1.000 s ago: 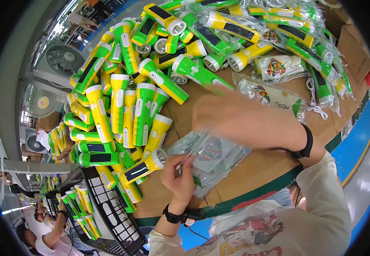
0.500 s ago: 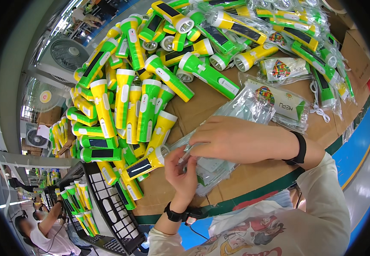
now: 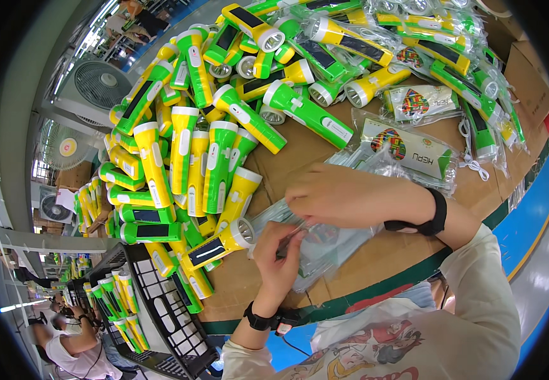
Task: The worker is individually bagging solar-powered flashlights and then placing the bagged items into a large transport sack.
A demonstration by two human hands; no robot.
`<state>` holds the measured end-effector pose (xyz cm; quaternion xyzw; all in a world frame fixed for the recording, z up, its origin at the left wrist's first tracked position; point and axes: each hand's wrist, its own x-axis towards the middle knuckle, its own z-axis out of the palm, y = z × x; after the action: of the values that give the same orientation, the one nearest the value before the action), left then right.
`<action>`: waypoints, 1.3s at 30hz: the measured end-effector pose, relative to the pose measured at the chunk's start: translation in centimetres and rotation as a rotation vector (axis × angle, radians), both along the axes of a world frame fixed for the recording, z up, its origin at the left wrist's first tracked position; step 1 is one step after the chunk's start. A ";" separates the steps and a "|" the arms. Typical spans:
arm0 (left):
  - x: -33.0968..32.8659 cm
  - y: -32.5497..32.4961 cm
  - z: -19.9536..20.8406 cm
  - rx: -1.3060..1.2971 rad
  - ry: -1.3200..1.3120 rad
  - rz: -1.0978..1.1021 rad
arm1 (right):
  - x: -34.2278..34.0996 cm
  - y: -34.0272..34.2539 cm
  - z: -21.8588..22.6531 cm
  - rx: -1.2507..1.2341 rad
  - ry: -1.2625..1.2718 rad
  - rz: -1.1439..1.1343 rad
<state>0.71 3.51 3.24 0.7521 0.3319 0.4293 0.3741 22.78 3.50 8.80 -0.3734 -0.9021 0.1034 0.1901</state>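
1. Clear plastic bags are lying in layers on the cardboard surface, beneath and between both hands.
2. The left hand is pinching an edge of the bags, thumb and forefinger apparently clamped on the film.
3. The right hand is arching over the bags with fingers curled; its fingertips are partly hiding, so I cannot tell whether they are gripping or only touching.
4. Thin film is probably clinging to itself, so rubbing the edge gently is likely working better than tugging.
5. Ideally, the left pinch should be staying near the edge while the right hand is steadying the layers.
6. A yellow flashlight is resting just beside the left hand, so the knuckles should be keeping clear of its head.
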 end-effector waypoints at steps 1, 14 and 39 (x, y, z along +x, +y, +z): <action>0.2 0.0 0.2 0.020 -0.029 -0.006 | 0.2 0.2 0.1 -0.054 0.185 -0.004; -0.4 -1.2 0.5 0.074 -0.084 -0.001 | 5.4 4.6 -4.8 -0.060 0.375 -0.784; -1.6 -1.4 0.3 0.305 0.087 -0.038 | 2.2 -1.6 4.5 -0.463 -0.017 -0.004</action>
<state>-0.88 2.14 3.55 0.8241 0.2645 0.4347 0.2490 24.98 1.93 13.35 -0.4095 -0.8552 0.3042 0.0917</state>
